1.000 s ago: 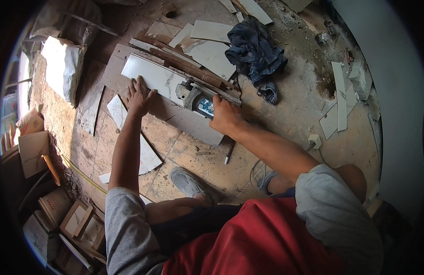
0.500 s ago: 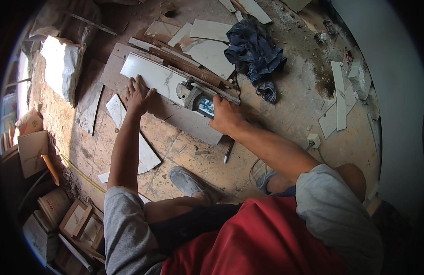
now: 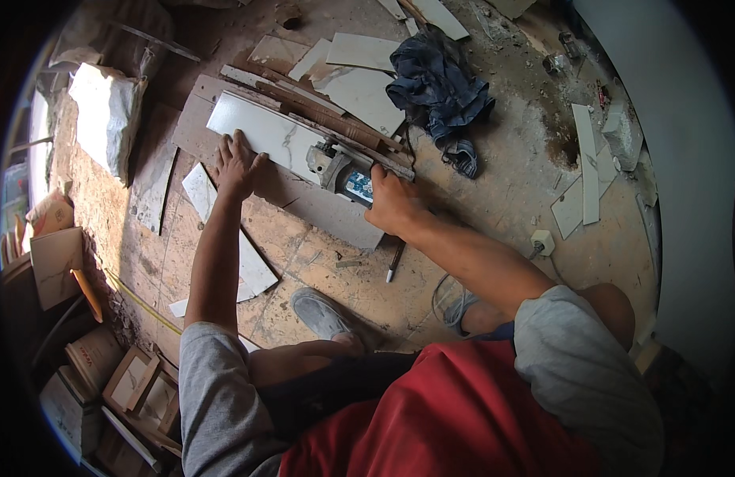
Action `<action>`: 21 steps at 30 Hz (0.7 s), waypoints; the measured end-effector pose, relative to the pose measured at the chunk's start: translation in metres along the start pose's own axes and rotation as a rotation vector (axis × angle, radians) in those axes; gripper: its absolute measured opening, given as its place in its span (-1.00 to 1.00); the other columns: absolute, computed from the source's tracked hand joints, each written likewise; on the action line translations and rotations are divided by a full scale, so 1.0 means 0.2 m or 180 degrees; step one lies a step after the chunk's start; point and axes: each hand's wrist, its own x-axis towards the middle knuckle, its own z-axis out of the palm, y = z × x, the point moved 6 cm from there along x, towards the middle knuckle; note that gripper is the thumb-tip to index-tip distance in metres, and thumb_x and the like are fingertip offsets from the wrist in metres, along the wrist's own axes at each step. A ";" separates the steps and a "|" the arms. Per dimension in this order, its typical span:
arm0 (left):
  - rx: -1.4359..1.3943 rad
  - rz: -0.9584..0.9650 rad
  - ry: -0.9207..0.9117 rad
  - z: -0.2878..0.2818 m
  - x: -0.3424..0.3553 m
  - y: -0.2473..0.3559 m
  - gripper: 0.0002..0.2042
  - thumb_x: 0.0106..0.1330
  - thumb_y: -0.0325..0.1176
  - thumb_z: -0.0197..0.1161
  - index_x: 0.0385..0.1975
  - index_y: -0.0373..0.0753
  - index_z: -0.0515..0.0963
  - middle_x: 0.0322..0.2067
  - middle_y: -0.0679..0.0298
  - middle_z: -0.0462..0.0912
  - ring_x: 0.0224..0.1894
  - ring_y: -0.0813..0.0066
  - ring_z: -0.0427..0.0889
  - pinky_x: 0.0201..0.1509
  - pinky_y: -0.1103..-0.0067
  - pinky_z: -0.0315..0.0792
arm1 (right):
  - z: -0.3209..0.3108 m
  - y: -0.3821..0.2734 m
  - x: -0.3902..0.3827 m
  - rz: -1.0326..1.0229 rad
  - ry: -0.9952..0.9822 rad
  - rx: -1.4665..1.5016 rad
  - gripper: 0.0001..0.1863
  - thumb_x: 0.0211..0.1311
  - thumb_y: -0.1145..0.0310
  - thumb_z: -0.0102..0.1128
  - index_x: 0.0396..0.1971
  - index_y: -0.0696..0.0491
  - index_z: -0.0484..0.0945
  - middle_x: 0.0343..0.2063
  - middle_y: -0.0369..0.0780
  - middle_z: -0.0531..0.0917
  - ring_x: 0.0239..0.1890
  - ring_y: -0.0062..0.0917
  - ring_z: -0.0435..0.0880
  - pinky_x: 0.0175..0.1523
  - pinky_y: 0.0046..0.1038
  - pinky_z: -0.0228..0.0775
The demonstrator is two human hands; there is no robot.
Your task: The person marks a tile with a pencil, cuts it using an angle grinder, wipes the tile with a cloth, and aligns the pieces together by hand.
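My left hand (image 3: 237, 165) lies with fingers spread on the near edge of a white marbled tile strip (image 3: 250, 123), which rests on a greyish board (image 3: 199, 115) on the floor. My right hand (image 3: 389, 200) grips the body of a power tool (image 3: 337, 171) with a metal head and blue label, set on the tile's right part. Layered boards and tile strips (image 3: 354, 123) lie along the far edge of this tile. A pen or marker (image 3: 393, 264) lies below the board, near my right forearm.
Several tile offcuts (image 3: 359, 52) and a dark cloth (image 3: 439, 87) lie beyond. At right are a white strip (image 3: 588, 159), a plug socket (image 3: 542, 242) with cable, and a wall (image 3: 677, 159). A white sack (image 3: 105, 115) and stacked tiles (image 3: 59, 270) are at left. My feet (image 3: 319, 314) are below.
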 end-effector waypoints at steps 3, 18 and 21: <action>-0.0011 -0.0017 -0.0014 0.00 0.00 0.00 -0.08 0.21 0.31 0.16 0.50 0.07 -0.04 0.51 0.05 -0.14 0.51 -0.21 -0.13 0.46 -0.06 -0.12 | 0.00 0.01 0.00 0.0022 -0.0074 0.0036 -0.38 0.00 0.33 0.37 0.06 0.24 0.33 -0.15 0.10 0.63 -0.08 -0.06 0.69 0.04 -0.21 0.57; -0.0041 0.0071 0.0050 0.00 0.00 0.00 -0.08 0.21 0.32 0.15 0.49 0.03 -0.02 0.50 0.00 -0.12 0.50 -0.22 -0.13 0.47 -0.03 -0.13 | 0.01 0.03 -0.02 0.0007 0.0022 0.0034 -0.43 0.01 0.38 0.31 0.03 0.23 0.33 -0.14 0.09 0.63 -0.07 -0.07 0.68 0.04 -0.22 0.57; -0.0037 0.0049 0.0026 0.00 0.00 0.00 -0.08 0.21 0.32 0.15 0.49 0.03 -0.02 0.50 0.00 -0.12 0.51 -0.22 -0.14 0.47 -0.03 -0.12 | 0.01 0.03 -0.03 0.0064 0.0005 0.0030 -0.43 0.02 0.38 0.31 0.03 0.23 0.33 -0.14 0.08 0.63 -0.06 -0.07 0.68 0.04 -0.22 0.57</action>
